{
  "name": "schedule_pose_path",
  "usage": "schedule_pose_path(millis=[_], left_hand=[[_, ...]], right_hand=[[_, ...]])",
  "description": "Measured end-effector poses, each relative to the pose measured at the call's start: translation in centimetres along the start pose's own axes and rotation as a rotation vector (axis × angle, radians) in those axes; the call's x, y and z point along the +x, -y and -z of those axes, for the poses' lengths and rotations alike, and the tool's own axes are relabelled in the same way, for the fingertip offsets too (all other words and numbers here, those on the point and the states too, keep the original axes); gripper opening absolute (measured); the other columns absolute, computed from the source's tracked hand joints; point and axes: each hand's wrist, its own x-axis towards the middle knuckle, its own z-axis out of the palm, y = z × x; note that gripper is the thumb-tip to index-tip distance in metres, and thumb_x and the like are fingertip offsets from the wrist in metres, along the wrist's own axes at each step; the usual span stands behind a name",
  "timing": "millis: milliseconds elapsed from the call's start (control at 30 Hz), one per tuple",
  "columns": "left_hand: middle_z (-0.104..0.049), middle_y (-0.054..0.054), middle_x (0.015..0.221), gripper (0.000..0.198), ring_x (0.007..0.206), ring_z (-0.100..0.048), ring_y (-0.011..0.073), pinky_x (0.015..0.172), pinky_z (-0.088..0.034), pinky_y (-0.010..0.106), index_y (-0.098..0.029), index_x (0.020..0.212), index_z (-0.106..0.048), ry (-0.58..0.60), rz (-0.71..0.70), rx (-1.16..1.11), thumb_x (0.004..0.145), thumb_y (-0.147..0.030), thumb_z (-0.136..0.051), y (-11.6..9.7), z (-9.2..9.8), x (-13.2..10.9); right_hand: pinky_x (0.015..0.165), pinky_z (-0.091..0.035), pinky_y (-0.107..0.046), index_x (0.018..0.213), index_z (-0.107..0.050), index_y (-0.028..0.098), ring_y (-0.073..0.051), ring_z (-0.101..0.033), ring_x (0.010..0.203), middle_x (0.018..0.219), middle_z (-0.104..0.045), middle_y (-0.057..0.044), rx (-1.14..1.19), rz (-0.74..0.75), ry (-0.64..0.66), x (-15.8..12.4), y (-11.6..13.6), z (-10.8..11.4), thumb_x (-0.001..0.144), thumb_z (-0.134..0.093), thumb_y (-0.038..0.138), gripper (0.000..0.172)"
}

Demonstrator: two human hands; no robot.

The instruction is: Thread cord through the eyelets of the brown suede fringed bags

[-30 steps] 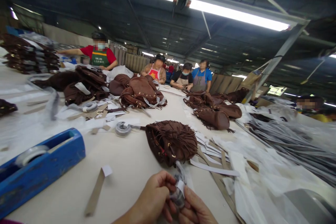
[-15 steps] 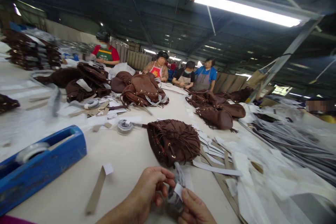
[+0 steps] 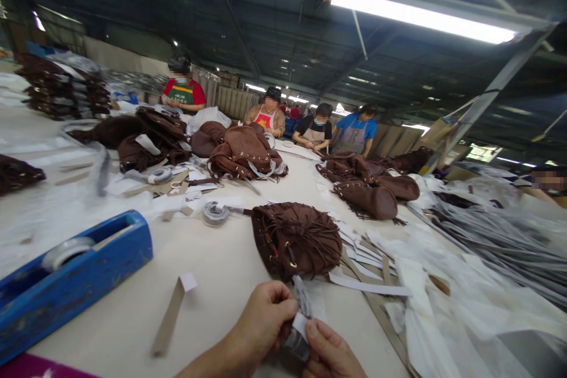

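Note:
My left hand [image 3: 268,314] is closed in a pinch at a grey plastic-wrapped strap [image 3: 302,298] near the table's front edge. From the right, my right hand [image 3: 331,349] grips the same bundled strap, its thumb by a small white paper piece [image 3: 300,323] that lies round the bundle. The strap runs up to a brown fringed drawstring bag [image 3: 297,239] with gold eyelets, lying on its side just beyond my hands. At the bag's left, another strap ends in a wrapped coil [image 3: 215,213]. My lower fingers are partly hidden.
A blue tape dispenser [image 3: 75,283] stands at the left, near a tan strip [image 3: 168,319] with a white end. More brown bags [image 3: 243,150] lie farther back. Paper strips [image 3: 372,287] and plastic sheeting [image 3: 425,325] cover the right. Several co-workers stand across the table.
My left fingers have drawn together into a closer pinch beside the white paper. My right hand stays on the bundle. The view has shifted slightly.

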Motion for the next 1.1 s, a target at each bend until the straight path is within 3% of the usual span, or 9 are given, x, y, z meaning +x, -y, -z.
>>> schedule_pose_path(millis=[167, 300, 633, 800, 933, 1100], left_hand=[[-0.047, -0.005, 0.044, 0.029, 0.037, -0.037, 0.0063, 0.03, -0.026, 0.015, -0.02, 0.063, -0.047, 0.07, 0.141, -0.237, 0.052, -0.034, -0.069, 0.8, 0.2, 0.4], [-0.049, -0.005, 0.047, 0.028, 0.037, -0.038, 0.0054, 0.033, -0.033, 0.015, -0.019, 0.063, -0.047, 0.048, 0.211, -0.299, 0.053, -0.029, -0.071, 1.0, 0.2, 0.5], [-0.044, -0.007, 0.046, 0.039, 0.037, -0.033, 0.0048, 0.033, -0.023, 0.016, -0.02, 0.059, -0.045, -0.112, 0.014, -0.336, 0.048, -0.045, -0.073, 1.7, -0.8, 0.0], [-0.046, -0.003, 0.05, 0.023, 0.037, -0.037, 0.0092, 0.037, -0.03, 0.022, -0.02, 0.061, -0.05, -0.059, -0.184, 0.08, 0.069, -0.04, -0.059, 0.8, 0.2, -0.5], [-0.059, 0.006, 0.069, 0.024, 0.062, -0.055, 0.017, 0.057, -0.041, 0.026, -0.019, 0.067, -0.058, 0.002, -0.656, 0.679, 0.086, -0.022, -0.045, 0.7, 0.9, -1.2], [-0.063, 0.009, 0.078, 0.02, 0.067, -0.057, 0.022, 0.055, -0.04, 0.028, -0.016, 0.088, -0.063, -0.048, -1.086, 1.216, 0.079, -0.008, -0.047, 2.4, 0.8, -1.1]], right_hand=[[0.034, -0.019, -0.014, 0.075, -0.059, 0.014, 0.003, -0.015, 0.032, 0.042, -0.046, 0.01, -0.028, -0.004, 0.011, 0.6, -0.5, 1.0, 0.055, -0.085, 0.054, 0.051], [0.034, -0.021, -0.015, 0.076, -0.058, 0.016, 0.002, -0.019, 0.032, 0.044, -0.048, 0.01, -0.029, 0.023, -0.032, 0.8, -1.0, 1.6, 0.056, -0.085, 0.054, 0.05], [0.032, -0.021, -0.014, 0.072, -0.053, 0.018, 0.001, -0.019, 0.03, 0.039, -0.037, 0.013, -0.027, 0.04, -0.069, 1.7, -1.5, 1.3, 0.053, -0.083, 0.06, 0.055], [0.032, -0.021, -0.014, 0.071, -0.052, 0.018, 0.002, -0.017, 0.03, 0.037, -0.037, 0.014, -0.012, 0.041, -0.085, 1.4, -1.4, 0.8, 0.05, -0.084, 0.061, 0.057], [0.031, -0.019, -0.013, 0.067, -0.05, 0.018, 0.001, -0.016, 0.03, 0.035, -0.031, 0.016, 0.01, 0.057, -0.096, 1.3, -1.3, 0.6, 0.049, -0.084, 0.06, 0.057], [0.032, -0.015, -0.014, 0.068, -0.048, 0.019, 0.0, -0.015, 0.033, 0.039, -0.029, 0.015, 0.05, 0.048, -0.062, 1.5, -1.0, 0.5, 0.051, -0.084, 0.059, 0.056]])
